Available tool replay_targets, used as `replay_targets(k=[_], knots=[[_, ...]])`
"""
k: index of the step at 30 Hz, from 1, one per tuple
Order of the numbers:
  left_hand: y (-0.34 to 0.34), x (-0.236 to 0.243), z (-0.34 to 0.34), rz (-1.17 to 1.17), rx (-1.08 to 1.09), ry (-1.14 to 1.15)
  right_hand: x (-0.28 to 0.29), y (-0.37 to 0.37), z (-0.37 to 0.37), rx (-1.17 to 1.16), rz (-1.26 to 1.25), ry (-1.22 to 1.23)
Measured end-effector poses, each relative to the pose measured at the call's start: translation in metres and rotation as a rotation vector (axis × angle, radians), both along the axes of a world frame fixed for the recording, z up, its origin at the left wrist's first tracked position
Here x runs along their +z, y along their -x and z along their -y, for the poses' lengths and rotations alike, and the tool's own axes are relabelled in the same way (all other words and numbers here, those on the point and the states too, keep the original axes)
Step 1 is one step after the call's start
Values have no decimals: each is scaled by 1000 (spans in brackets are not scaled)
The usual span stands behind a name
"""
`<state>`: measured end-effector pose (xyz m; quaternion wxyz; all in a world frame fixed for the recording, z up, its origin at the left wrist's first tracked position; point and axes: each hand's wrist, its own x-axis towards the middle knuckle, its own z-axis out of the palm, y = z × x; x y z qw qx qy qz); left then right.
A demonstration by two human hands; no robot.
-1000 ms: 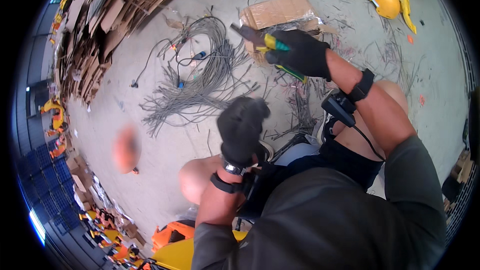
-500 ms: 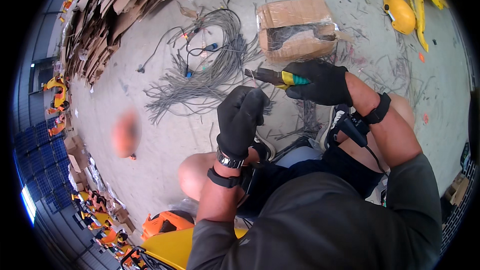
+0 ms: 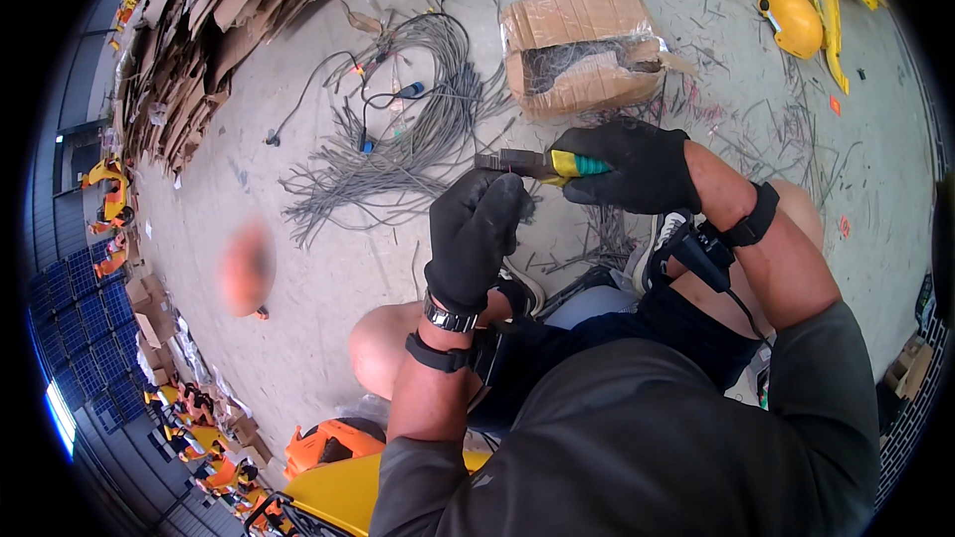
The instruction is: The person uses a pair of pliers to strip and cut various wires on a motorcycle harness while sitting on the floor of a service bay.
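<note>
1. While one yellow-and-green-handled, dark-metal pliers-like tool (image 3: 562, 164) is gripped by the right black-gloved hand (image 3: 637, 167), its nose is pointed left, at the top of the left black-gloved hand (image 3: 473, 234).
2. On the left, fingers are curled closed; whether anything is pinched cannot be told.
3. Both hands are held forward, near each other.
4. Beyond, one heap of long grey cables (image 3: 373, 184) and one torn brown cardboard box (image 3: 577, 18) are seen on the grey floor (image 3: 318, 338).

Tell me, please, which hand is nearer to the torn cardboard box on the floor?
The right. The right hand is just below the cardboard box in the picture; the left hand is farther from it, toward the lower left.
</note>
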<state>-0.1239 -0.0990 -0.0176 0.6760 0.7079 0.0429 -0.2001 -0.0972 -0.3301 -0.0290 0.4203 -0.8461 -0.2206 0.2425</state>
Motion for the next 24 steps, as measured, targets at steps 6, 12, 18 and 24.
replay_targets(k=[6, 12, 18, 24], knots=[[0, -2, -5, -13, -31, 30, 0, 0, 1, 29, 53, -33], [1, -1, -3, -5, -25, 7, 5, -6, 4, -19, 102, 104], [2, -4, -4, -3, -10, -10, 4, -4, 6, -72, 111, 98], [3, -5, -4, 4, 22, 18, 0, -2, 0, -15, 48, 59]])
